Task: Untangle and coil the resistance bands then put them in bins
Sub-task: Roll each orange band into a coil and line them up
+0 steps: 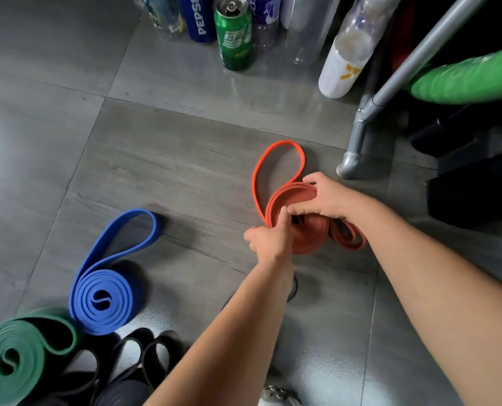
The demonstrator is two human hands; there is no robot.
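An orange resistance band (290, 197) lies on the grey tiled floor, partly rolled into a coil, with a loose loop trailing away from me. My left hand (268, 240) pinches the near left edge of the coil. My right hand (324, 199) grips the coil from above, fingers curled over its rim. At the lower left a blue band (103, 300) sits coiled with a loose loop, and beside it a green band (12, 356) lies coiled too. A loose black band (138, 356) lies tangled at the bottom. No bin is in view.
Cans and bottles stand along the back: a blue Pepsi can (198, 17), a green can (234, 35), a white bottle (346, 57). A grey metal frame leg (358, 136) stands right of the orange band, with a green roll (472, 77) and black objects behind it.
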